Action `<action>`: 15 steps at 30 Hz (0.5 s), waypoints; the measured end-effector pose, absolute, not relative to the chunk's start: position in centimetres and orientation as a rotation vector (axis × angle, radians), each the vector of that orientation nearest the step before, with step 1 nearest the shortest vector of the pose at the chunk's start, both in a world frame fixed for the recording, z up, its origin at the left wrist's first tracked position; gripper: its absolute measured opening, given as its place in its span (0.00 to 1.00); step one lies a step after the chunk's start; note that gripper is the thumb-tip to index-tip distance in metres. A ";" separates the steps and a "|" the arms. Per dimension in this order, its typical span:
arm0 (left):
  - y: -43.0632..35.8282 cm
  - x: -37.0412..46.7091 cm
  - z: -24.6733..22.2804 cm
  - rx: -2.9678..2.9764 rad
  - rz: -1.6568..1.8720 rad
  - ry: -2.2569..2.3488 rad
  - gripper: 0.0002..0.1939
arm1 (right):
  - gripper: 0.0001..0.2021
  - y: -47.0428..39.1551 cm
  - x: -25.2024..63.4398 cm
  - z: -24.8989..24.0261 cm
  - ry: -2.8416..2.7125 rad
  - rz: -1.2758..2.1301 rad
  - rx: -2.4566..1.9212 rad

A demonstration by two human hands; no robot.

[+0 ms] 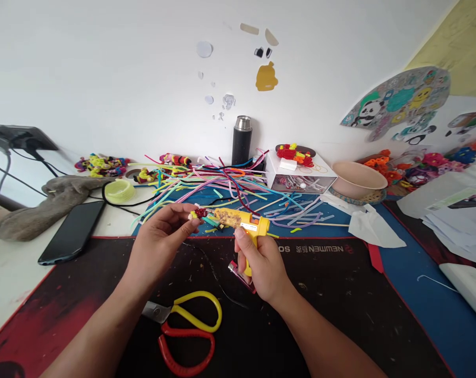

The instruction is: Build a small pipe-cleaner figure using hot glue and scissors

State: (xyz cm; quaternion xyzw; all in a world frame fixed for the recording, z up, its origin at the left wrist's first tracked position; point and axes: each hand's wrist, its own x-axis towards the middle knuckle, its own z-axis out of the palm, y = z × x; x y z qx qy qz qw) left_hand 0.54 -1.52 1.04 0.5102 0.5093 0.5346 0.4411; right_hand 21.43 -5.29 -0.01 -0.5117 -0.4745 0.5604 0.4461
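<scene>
Between the fingertips of my left hand (165,233) is a small pipe-cleaner piece (199,213) in dark red, yellow and white. My right hand (261,257) is wrapped round the handle of a yellow hot glue gun (238,219). The gun points left, its nozzle close against the pipe-cleaner piece; whether they touch I cannot tell. Below the gun, partly behind my right hand, lies a pink lighter (238,274). Scissors (194,331) with one yellow and one red handle lie on the dark mat (324,310), their blades partly hidden by my left forearm.
Many coloured pipe cleaners (222,184) spread across the back of the table. Behind them stand a black thermos (241,142), a white box (269,178) and a beige bowl (358,178). A phone (72,231) lies at left, a crumpled tissue (374,228) at right.
</scene>
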 end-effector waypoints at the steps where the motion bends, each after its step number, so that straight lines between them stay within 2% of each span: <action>1: -1.5 0.5 1.0 1.261 1.329 1.263 0.24 | 0.38 -5.3 21.4 0.0 -1.175 1.388 -1.268; 15: -1.6 0.5 1.1 1.225 1.366 1.262 0.24 | 0.39 -5.3 21.4 0.2 -1.165 1.415 -1.266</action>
